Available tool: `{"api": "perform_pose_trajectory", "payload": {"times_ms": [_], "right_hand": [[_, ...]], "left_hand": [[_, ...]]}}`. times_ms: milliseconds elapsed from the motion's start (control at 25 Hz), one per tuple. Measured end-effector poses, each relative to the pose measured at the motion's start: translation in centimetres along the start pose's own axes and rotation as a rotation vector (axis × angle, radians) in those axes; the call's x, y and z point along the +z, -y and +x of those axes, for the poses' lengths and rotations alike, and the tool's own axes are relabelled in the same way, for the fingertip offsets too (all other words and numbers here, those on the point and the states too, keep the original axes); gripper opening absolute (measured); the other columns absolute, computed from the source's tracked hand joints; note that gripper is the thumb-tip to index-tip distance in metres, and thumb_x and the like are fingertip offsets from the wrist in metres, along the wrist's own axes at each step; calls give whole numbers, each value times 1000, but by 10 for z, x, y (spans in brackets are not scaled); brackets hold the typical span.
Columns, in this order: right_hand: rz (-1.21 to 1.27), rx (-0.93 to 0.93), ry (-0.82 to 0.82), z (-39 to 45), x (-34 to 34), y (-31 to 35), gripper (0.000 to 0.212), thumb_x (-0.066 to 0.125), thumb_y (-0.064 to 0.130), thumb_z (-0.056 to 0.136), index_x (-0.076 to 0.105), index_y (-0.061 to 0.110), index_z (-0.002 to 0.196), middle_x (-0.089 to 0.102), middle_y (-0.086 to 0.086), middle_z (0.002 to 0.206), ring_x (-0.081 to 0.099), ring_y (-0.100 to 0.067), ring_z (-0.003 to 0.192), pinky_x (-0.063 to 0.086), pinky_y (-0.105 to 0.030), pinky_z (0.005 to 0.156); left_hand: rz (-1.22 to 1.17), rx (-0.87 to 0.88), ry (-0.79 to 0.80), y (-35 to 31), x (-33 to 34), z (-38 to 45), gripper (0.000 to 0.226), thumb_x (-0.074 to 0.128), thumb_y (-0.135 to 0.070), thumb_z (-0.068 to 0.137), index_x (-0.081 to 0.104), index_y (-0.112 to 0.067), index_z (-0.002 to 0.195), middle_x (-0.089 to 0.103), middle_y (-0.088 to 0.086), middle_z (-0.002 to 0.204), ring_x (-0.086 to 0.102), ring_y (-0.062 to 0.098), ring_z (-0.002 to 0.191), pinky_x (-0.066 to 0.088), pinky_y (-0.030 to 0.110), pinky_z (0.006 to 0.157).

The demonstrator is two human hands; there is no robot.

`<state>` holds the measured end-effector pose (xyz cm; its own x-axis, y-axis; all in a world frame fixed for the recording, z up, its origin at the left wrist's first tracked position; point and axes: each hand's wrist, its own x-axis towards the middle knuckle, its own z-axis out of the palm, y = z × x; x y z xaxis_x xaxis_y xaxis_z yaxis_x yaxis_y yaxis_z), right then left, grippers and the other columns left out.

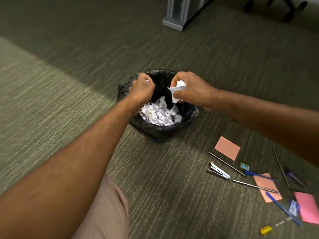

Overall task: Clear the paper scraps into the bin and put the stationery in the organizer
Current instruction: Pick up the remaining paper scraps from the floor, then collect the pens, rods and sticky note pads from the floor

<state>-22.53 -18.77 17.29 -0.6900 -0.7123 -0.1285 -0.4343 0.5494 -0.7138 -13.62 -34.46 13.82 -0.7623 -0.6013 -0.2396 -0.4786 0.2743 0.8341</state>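
Both hands are above the bin [160, 130], which stands on the carpet [51, 100] and has a black bag inside with many white paper scraps [159, 112]. The left hand [142, 88] is curled tight around a small scrap, and the right hand [191, 90] squeezes a crumpled paper [177, 90]. The stapler [218, 170], pens [259, 175] and pink notes [227, 148] lie on the carpet to the right of the bin, apart from it

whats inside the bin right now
Inside the black-lined bin lies a heap of torn white paper scraps. The left hand and right hand, gripping crumpled paper, cover part of the opening; anything beneath the heap is hidden.
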Motion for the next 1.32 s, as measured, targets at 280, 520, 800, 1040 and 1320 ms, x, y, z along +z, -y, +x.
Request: {"api": "perform_pose_trajectory", "payload": {"times_ms": [280,520,800,1040,1320], "right_hand": [[-186,-16,118,30,41,-16,46,78,15,82,61,27,123,43,-2,125,59,-17,101,57,-28,69],[-197,-111,82,39,41,-18,58,80,14,84,54,26,134,43,-2,131,60,-20,108,60,-40,86],[-139,-174,-134,27,16,-29,40,73,13,88,62,21,126,50,-1,130,62,-14,111,57,-26,85],[-125,-179,-521,-21,-33,-69,25,58,3,85,66,12,107,52,-1,111,63,-11,86,49,-12,75],[-148,128,-777,-117,-63,-171,30,50,-4,78,68,1,102,52,-6,101,55,-13,85,46,-19,78]], "left_hand": [[208,137,92,27,-16,2,25,68,-25,94,59,-24,117,51,10,130,57,24,109,44,31,79],[331,208,122,26,-9,5,51,71,-35,92,51,-30,139,43,5,136,54,14,111,42,23,85],[391,369,-7,8,13,7,47,63,-38,94,51,-24,137,47,5,139,45,24,131,43,40,105],[325,658,-77,-30,71,-9,35,59,-34,93,58,-22,126,53,2,128,51,22,121,45,45,101],[471,971,97,-57,195,-49,31,53,-33,92,59,-27,121,56,-1,124,54,22,116,37,43,95]]}}
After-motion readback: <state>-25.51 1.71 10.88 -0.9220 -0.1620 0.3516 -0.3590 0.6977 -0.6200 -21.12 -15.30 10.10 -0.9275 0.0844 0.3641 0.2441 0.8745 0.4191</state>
